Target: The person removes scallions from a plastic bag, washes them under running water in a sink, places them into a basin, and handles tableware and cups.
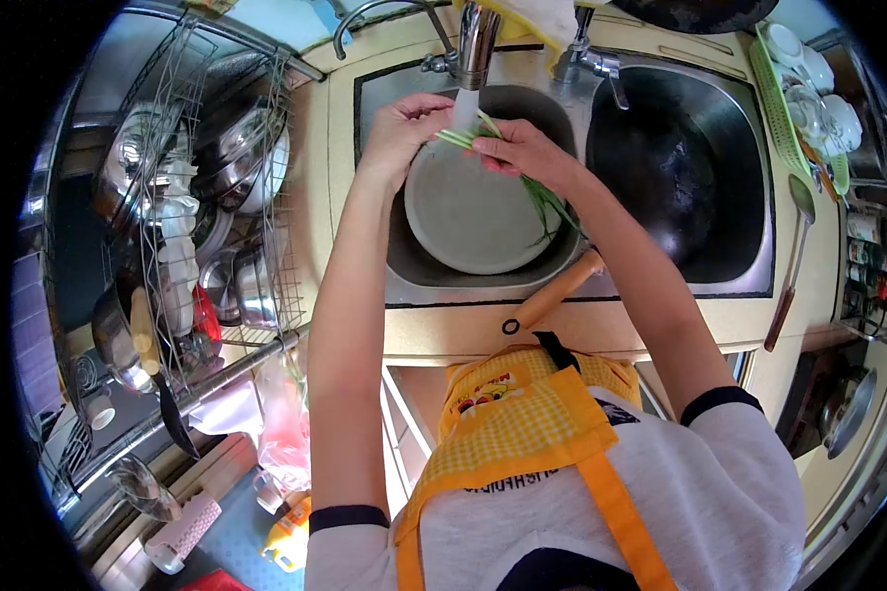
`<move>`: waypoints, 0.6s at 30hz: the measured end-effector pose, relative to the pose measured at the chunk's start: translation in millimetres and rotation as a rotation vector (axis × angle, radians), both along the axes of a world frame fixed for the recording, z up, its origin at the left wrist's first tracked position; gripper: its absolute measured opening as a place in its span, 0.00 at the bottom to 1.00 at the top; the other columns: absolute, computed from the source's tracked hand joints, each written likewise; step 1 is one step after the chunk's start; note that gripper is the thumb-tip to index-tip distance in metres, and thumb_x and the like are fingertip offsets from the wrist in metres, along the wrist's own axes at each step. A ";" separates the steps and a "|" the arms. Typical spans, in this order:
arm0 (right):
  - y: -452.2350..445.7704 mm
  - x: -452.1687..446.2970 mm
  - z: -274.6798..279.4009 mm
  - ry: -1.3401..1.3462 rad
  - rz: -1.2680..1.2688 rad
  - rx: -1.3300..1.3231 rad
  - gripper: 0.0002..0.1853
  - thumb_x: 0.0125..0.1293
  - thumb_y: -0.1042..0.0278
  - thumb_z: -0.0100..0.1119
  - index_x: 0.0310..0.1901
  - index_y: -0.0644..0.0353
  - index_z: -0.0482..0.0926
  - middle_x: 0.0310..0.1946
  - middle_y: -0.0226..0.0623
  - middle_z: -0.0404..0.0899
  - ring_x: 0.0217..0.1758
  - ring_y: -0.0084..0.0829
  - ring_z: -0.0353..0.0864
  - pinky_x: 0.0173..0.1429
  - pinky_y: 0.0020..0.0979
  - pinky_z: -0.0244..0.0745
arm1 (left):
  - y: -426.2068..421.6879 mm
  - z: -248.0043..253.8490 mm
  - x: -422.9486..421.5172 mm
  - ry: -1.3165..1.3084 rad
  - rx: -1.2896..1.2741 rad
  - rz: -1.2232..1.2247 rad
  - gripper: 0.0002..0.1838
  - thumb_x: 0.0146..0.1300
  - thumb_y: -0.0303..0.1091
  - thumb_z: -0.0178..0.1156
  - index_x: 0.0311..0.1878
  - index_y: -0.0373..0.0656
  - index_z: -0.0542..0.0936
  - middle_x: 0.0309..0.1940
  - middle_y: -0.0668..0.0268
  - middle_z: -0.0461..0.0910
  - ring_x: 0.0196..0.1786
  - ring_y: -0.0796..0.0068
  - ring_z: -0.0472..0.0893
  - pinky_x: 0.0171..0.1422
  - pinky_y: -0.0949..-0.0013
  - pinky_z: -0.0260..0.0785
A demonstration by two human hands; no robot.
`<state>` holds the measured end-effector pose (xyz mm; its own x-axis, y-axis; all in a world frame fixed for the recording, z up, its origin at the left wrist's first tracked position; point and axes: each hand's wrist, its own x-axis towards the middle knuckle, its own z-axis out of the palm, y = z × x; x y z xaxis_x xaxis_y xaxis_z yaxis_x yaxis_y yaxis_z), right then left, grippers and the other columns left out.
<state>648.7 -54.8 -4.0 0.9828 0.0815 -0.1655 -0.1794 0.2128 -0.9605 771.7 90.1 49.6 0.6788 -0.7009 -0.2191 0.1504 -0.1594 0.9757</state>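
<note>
Green scallions (542,202) are in my right hand (522,156), its fingers closed around the stalks and the dark leaf ends hanging down to the right. My left hand (409,133) is closed at the pale root ends, its fingertips partly hidden. Water (466,106) runs from the faucet (478,44) between my hands onto the stalks. Below them, a round grey pan (468,231) sits in the left sink basin (399,261). A wooden handle (557,293) with a black ring sticks out over the front sink edge, apparently the pan's.
To the right is a second, dark basin (660,177). A green dish rack (774,98) with white cups and a long spatula (798,246) lie at the counter's right. On the left, a wire rack (286,227) holds metal bowls and pots.
</note>
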 end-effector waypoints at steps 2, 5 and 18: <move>-2.5 -0.4 0.7 0.003 -0.001 -0.008 0.12 0.65 0.59 0.51 0.40 0.59 0.77 0.19 0.21 0.66 0.21 0.13 0.61 0.24 0.17 0.57 | -0.5 6.7 -0.7 0.034 -0.060 0.041 0.09 0.53 0.29 0.63 0.38 0.37 0.81 0.29 0.68 0.79 0.28 0.83 0.74 0.32 0.80 0.66; -5.0 -0.8 -0.3 0.011 -0.008 0.009 0.12 0.65 0.60 0.51 0.41 0.58 0.77 0.19 0.21 0.66 0.20 0.13 0.61 0.23 0.17 0.56 | 5.1 10.0 8.4 0.030 -0.157 0.163 0.08 0.55 0.28 0.62 0.38 0.37 0.80 0.29 0.66 0.79 0.28 0.82 0.74 0.34 0.79 0.68; 12.1 10.4 9.5 -0.081 0.082 0.184 0.11 0.65 0.59 0.51 0.36 0.59 0.73 0.21 0.24 0.68 0.21 0.15 0.63 0.26 0.18 0.58 | 15.9 -35.5 -30.2 0.285 -0.176 0.091 0.22 0.54 0.25 0.54 0.55 0.37 0.70 0.45 0.63 0.76 0.51 0.69 0.74 0.57 0.67 0.63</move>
<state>659.2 -42.8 5.5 0.9811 0.1835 -0.0616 -0.1276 0.3741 -0.9186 741.6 106.0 14.2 0.6693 -0.6840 -0.2901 0.4264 0.0338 0.9039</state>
